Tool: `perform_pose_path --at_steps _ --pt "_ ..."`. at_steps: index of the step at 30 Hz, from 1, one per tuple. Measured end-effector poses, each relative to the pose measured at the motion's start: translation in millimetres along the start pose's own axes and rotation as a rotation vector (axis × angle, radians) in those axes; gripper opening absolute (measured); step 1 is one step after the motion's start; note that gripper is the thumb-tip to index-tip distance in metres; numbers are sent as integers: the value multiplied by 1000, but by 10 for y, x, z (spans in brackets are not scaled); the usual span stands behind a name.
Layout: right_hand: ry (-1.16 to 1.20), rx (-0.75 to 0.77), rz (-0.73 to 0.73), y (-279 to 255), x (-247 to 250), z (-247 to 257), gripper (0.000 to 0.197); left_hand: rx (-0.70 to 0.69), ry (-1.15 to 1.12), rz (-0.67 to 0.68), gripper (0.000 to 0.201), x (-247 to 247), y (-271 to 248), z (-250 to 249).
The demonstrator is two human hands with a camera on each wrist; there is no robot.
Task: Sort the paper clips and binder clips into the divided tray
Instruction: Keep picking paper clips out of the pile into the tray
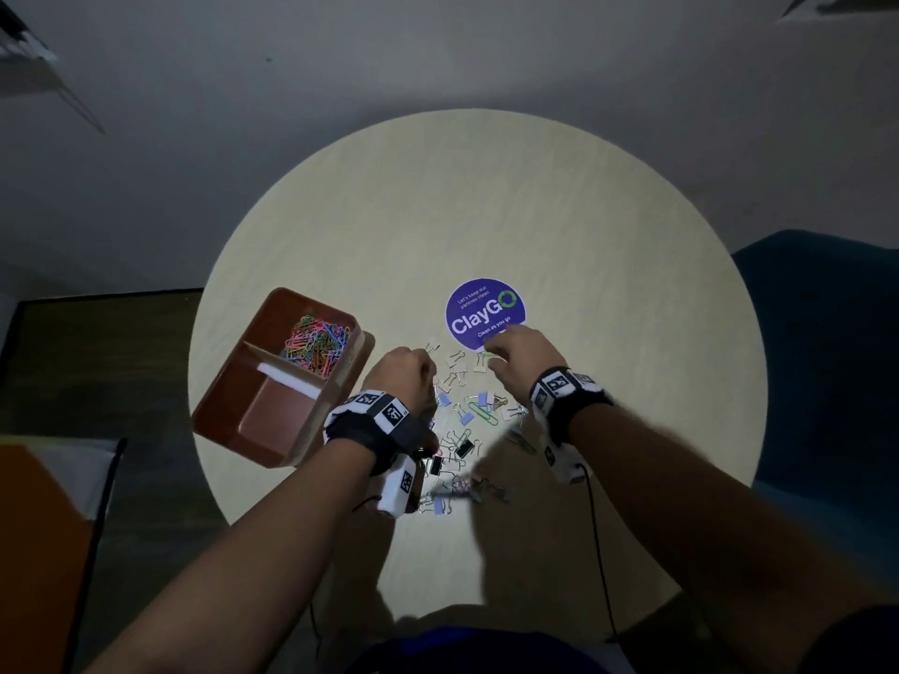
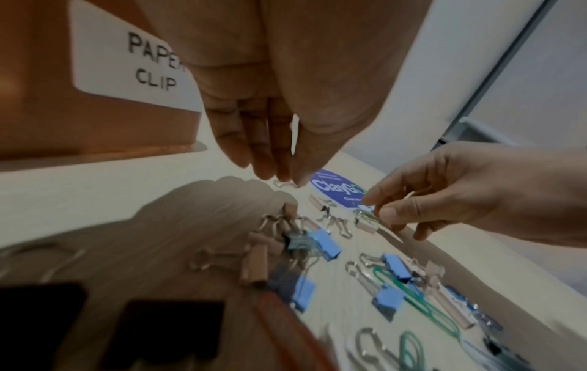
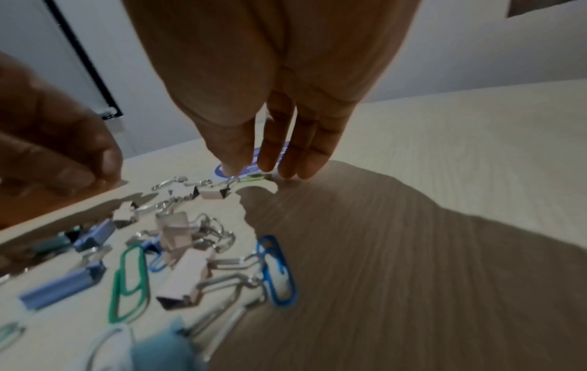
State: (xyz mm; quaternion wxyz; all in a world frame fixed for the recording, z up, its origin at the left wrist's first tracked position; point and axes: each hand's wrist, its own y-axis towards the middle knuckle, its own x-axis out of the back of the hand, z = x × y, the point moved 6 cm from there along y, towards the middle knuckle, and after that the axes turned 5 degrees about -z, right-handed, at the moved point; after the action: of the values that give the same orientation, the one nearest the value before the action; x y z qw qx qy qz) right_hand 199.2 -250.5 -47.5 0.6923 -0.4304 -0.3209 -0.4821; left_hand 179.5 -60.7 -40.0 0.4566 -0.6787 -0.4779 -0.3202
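A brown divided tray [image 1: 277, 415] sits at the table's left. Its far compartment holds coloured paper clips [image 1: 316, 345], and its side carries a "PAPER CLIP" label [image 2: 149, 62]. Mixed binder clips and paper clips [image 1: 467, 411] lie scattered between my wrists. My left hand [image 2: 286, 175] reaches down at the pile's far left edge and pinches the wire handle of a pale binder clip [image 2: 281, 183] on the table. My right hand [image 3: 251, 168] is at the pile's far right edge, by the sticker. Its thumb and fingers pinch a small green paper clip [image 3: 254, 178].
A purple round "ClayGo" sticker [image 1: 481, 308] lies on the round table just beyond my hands. Large green [image 3: 130, 278] and blue [image 3: 276, 268] paper clips and black binder clips [image 1: 464, 448] lie nearer me. A blue chair [image 1: 827, 333] stands to the right.
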Motion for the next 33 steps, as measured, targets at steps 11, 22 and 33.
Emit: perform_pose_path --at_steps 11,22,33 --pt "-125 -69 26 -46 -96 -168 23 -149 4 47 23 -307 -315 -123" --pt "230 -217 73 -881 -167 -493 15 -392 311 112 26 -605 -306 -698" --pt "-55 -131 149 -1065 -421 -322 20 -341 541 165 59 -683 -409 -643"
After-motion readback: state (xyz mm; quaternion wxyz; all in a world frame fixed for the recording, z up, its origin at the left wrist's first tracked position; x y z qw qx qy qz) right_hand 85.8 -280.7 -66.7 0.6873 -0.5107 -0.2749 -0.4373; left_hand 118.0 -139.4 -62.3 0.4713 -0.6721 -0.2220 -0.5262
